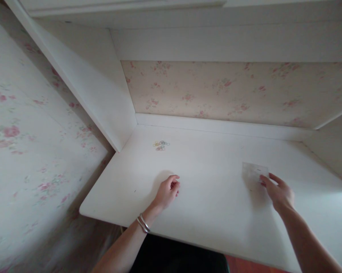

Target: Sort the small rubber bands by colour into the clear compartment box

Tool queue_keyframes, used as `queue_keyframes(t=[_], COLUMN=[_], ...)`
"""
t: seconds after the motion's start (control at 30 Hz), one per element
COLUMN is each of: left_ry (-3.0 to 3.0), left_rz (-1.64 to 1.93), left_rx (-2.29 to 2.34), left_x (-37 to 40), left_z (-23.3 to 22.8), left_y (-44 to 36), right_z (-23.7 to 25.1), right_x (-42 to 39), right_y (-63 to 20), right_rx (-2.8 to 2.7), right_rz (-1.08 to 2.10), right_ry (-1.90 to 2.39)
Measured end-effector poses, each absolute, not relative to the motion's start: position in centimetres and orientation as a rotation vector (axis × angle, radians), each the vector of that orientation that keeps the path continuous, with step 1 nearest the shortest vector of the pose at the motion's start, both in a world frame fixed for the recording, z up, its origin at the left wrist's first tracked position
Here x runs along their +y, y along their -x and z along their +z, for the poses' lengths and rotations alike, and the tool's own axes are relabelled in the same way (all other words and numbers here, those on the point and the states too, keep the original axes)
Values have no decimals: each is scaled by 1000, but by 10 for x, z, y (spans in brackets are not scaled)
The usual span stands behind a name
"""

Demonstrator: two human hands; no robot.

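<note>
My left hand [168,191] rests on the white desk [210,197] with its fingers loosely curled and nothing in it; a thin bracelet sits on that wrist. My right hand [277,191] reaches forward over the desk's right part, and its fingertips pinch the near edge of a small clear plastic rectangle [253,171] that lies flat or nearly flat on the desk. A small cluster of coloured rings [161,145] lies on the desk beyond my left hand, apart from it.
The desk sits in a white alcove with a side panel [102,94] on the left and a shelf overhead. Floral wallpaper [230,91] covers the back and the left wall. A dark seat or cloth [173,258] shows below the desk's front edge.
</note>
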State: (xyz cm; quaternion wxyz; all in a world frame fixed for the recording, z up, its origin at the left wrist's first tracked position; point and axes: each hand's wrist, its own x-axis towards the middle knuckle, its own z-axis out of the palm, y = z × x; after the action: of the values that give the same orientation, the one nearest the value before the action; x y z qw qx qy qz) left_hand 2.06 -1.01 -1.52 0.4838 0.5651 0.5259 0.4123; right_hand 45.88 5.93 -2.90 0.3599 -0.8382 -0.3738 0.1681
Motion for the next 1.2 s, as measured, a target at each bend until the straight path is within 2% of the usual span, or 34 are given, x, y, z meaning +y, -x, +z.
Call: queue_keyframes(t=[0.2,0.43,0.5,0.63,0.7,0.9,1.2], left_ry=[-1356,-1432,-1572,-1776,-1930,-2072,-2307], left_rz=[1007,1132,1174,1120,1053,643,581], left_rx=[1305,1542,1677,1908,1995,2099,1812], left_x=[-12,16,38,93,120,169,179], left_z=[-17,-15,-13,-9,-9,-18,-29], left_y=[-23,1,17,48,58,57,12], right_z=[-24,-11,-13,-25,-29,-24,-23], right_x=[54,11,-13,-53,-62,-49,-44], right_y=[-457,-417,-394,-347,-331,-322,-320], right_rx=[-1181,-1050,-1089,-1222,-1256,-1327,-1479], right_rz=[305,45,123,621,733,639,562], right_ry=[2342,2196,2104,1947,1929,2050,2111])
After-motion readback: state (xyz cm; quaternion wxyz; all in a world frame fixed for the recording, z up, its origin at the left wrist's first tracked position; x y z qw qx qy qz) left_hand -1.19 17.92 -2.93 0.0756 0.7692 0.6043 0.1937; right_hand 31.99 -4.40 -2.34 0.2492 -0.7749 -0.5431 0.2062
